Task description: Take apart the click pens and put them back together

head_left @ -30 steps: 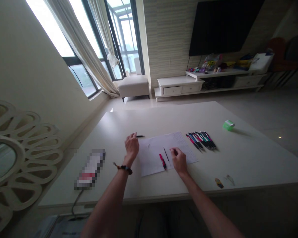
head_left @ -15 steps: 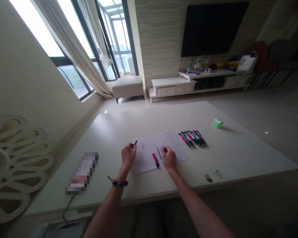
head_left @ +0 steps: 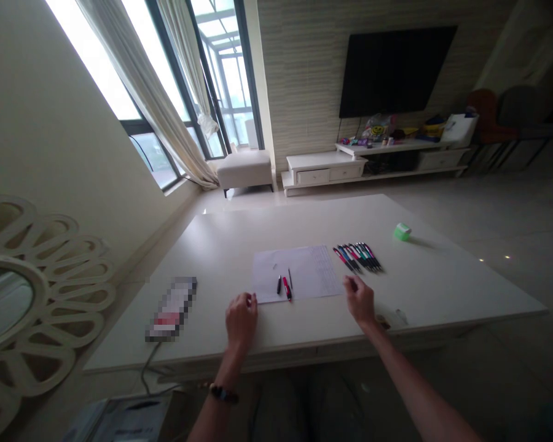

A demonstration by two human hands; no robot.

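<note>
On the white sheet of paper (head_left: 309,261) lie the parts of a pen: a black grip piece (head_left: 279,285), a red barrel (head_left: 286,288), a thin dark refill (head_left: 290,278) and a tiny piece (head_left: 274,267) that resembles a spring. My left hand (head_left: 242,319) rests by the sheet's lower left corner, its fingers curled in, with nothing visible in them. Just past the sheet's right edge, my right hand (head_left: 359,299) is closed too, and no object shows in it. Several pens (head_left: 358,256) lie in a row beyond my right hand.
A green and white container (head_left: 402,231) stands farther right on the white table (head_left: 239,230). A blurred-out phone-shaped device (head_left: 171,309) with a cable lies at left. Small flat items (head_left: 400,316), partly behind my right wrist, lie near the front edge.
The black pen piece left my left hand and now lies beside the red barrel. Both hands drew back from the sheet, the left nearer to me, the right outward. The view shifted slightly.
</note>
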